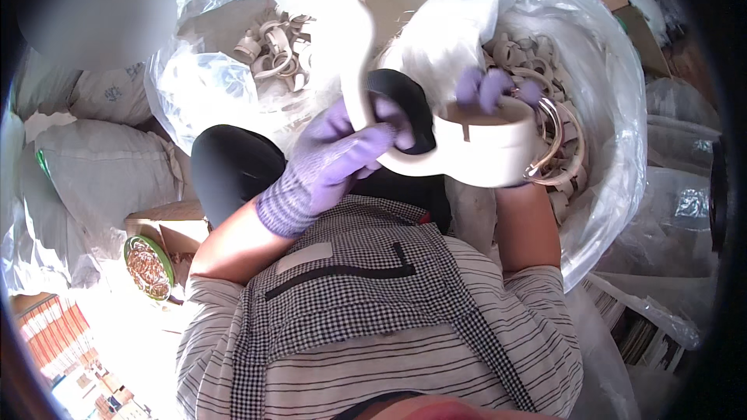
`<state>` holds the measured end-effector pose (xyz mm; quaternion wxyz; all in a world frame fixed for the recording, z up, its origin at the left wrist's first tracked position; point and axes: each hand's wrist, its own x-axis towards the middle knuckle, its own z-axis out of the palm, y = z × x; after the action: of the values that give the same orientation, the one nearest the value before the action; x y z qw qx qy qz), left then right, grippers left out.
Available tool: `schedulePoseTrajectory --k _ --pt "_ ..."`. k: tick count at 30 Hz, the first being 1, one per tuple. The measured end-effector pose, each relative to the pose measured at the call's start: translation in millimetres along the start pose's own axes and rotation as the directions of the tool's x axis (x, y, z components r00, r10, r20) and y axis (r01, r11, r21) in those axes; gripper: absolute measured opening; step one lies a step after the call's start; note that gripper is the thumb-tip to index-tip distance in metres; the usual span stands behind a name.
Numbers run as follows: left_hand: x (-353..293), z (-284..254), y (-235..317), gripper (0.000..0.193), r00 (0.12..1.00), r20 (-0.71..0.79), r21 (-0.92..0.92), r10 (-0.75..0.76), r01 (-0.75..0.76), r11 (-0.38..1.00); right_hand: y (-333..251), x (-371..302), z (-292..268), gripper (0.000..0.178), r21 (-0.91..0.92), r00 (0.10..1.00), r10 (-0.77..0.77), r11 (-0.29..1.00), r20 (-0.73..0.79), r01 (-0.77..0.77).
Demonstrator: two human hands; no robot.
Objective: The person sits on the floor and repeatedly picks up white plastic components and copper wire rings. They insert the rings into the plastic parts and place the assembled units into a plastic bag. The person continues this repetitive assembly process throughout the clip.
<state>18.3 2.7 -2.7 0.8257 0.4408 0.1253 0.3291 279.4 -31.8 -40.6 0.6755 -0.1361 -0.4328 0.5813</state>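
Both my hands wear purple knit gloves. My left hand (334, 159) grips the curved hook end of a large white plastic part (475, 148), a round collar with a long bent hook that rises up past my fingers. My right hand (498, 89) holds the far rim of the collar from behind; only its fingertips show above the rim. A metal ring (551, 144) hangs at the collar's right side. Under my hands lies an open clear plastic bag (615, 109) full of similar white hook parts.
A second clear bag (233, 70) with several white parts sits at upper left. Grey sacks (101, 171) lie left. A green dish of small metal pieces (148, 264) rests on a cardboard box (175, 225). My knees in black and my checked apron fill the middle.
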Motion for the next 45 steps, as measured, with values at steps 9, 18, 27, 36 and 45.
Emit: schedulePoseTrajectory --k 9,18,27,36,45 --pt "-35 15 -1 0.035 0.903 0.4 0.904 0.156 -0.417 0.093 -5 13 -13 0.04 -0.881 0.944 -0.083 -0.394 0.32 0.264" --pt "-20 3 -15 0.042 0.888 0.332 0.884 -0.318 -0.176 0.433 11 10 14 0.035 -0.935 0.949 0.246 0.245 -0.198 -0.258" --pt "11 3 7 0.067 0.94 0.161 0.902 0.3 -0.264 0.341 18 11 32 0.015 -0.806 0.938 0.137 0.482 -0.318 -0.344" --pt "2 -10 -8 0.024 0.932 -0.36 0.111 -0.037 0.082 0.99 -3 4 34 0.021 -0.782 0.959 0.164 0.554 -0.233 -0.285" --pt "2 -7 -8 0.035 0.927 -0.358 -0.002 -0.115 0.122 0.993 -25 -21 32 0.023 -0.736 0.9 0.223 0.518 -0.375 -0.436"
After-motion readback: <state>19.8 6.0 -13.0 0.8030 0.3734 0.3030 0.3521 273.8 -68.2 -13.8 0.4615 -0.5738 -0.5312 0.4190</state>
